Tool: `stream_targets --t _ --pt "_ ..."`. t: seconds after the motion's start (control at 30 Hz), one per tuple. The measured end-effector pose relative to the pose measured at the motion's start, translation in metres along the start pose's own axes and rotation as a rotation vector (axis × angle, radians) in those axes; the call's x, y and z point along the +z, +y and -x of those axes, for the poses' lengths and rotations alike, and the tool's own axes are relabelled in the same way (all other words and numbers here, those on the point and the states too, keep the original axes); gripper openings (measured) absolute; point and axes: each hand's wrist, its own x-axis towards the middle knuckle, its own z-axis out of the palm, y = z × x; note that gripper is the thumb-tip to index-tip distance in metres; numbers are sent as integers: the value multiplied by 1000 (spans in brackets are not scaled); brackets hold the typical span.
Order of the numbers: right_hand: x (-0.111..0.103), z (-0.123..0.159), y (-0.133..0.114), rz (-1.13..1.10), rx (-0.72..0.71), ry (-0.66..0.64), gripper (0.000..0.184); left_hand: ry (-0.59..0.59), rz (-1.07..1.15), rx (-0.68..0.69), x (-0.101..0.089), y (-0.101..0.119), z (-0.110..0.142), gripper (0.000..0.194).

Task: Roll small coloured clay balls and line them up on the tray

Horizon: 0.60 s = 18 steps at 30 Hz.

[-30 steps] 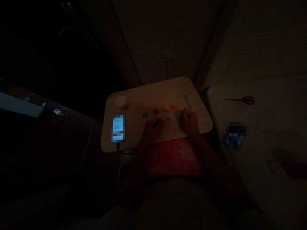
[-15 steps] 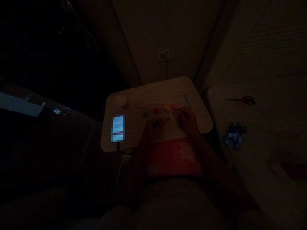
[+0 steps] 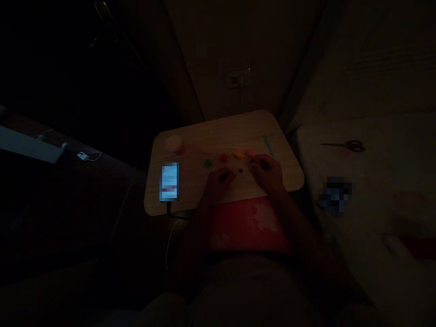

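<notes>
Both hands are over the small wooden table in very dim light. My left hand (image 3: 218, 181) is low over the near edge, its fingers curled together in a pinch; anything between them is too dark to make out. To its right, my right hand (image 3: 268, 171) also has bent, closed fingers, and their contents cannot be seen. A tiny dark purple lump (image 3: 240, 170) lies on the wood between the hands. Beyond them sit a green lump (image 3: 208, 163), a red lump (image 3: 223, 158), a yellow-orange lump (image 3: 238, 155) and a pink lump (image 3: 250, 153), close to my right fingertips.
A teal flat stick (image 3: 269, 146) lies at the table's (image 3: 204, 136) right side. At the left stand a lidded tub (image 3: 174, 143) and a lit phone (image 3: 169, 181) with a cable. Scissors (image 3: 354, 145) rest on the pale surface at right. A wall socket (image 3: 238, 79) is behind.
My right hand has shifted slightly, its fingertips now reaching further left near the pink lump. My left hand has barely moved. The whole view has shifted a little.
</notes>
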Motion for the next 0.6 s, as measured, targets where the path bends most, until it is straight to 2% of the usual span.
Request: stream_targets --t 0.27,0.5,0.6 --pt "-3 1 -3 31 10 -34 19 2 -23 -10 0 3 0 25" --pt "-6 0 -7 156 -106 -34 20 -10 10 -24 1 5 1 22" --pt "-6 0 -6 154 -120 -73 19 -8 12 -28 1 4 0 23"
